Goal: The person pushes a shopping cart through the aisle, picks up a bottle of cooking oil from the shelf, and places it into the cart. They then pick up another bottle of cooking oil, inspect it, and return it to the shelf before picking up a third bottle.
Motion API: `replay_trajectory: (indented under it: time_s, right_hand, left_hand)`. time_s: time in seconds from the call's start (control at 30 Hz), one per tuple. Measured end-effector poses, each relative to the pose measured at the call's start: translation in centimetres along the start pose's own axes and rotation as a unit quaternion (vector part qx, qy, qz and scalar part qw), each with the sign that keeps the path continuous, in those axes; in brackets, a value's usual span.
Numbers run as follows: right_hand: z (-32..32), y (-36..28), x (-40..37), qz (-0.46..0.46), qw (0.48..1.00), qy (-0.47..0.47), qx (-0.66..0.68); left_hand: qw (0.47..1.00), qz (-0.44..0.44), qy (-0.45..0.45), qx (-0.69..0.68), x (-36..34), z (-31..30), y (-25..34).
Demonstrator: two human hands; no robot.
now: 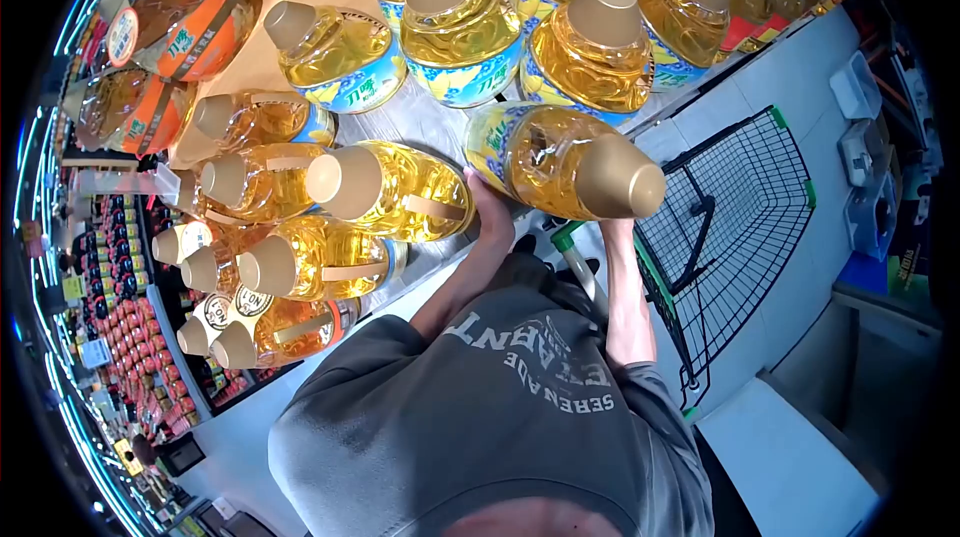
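Observation:
A tilted bottle of golden oil is above the display's edge, its tan cap pointing right. My right hand holds it from beneath near the cap; the bottle hides the fingers. My left hand is closed at its base, between it and a neighbouring oil bottle whose cap points left; its fingertips are partly hidden. Upright oil bottles with blue labels stand just beyond the held one.
More oil bottles are grouped at the left on the display. Orange-labelled bottles stand at the upper left. A black wire shopping cart with green corners is on the right. Shelves of red-packed goods are at the far left.

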State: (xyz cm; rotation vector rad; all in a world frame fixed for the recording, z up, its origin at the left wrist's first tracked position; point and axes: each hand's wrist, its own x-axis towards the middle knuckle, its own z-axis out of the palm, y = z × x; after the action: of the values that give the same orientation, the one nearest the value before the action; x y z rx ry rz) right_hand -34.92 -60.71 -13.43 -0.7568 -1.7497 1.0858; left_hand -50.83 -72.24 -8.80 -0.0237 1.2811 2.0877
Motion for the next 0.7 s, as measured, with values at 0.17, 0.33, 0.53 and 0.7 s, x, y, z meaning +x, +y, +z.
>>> replay_trajectory:
  time_s: [0.17,0.33,0.53,0.7]
  right_hand:
    - [0.2,5.6,-5.9,0.237,0.927,0.149,0.249]
    - [-1.1,5.7,-7.6,0.24,0.903,0.186,0.305]
    - [-1.0,5.1,-7.8,0.212,0.918,0.149,0.301]
    - [-1.1,1.9,-6.0,0.212,0.829,0.132,0.501]
  left_hand:
    - [0.997,-0.076,0.008,-0.03,0.9,2.2,2.1]
    - [0.989,-0.096,-0.111,-0.009,4.4,0.9,2.2]
    - [0.993,-0.068,-0.034,0.087,8.6,-1.7,0.2]
    - [0.984,-0.156,-0.07,-0.048,5.5,1.6,3.0]
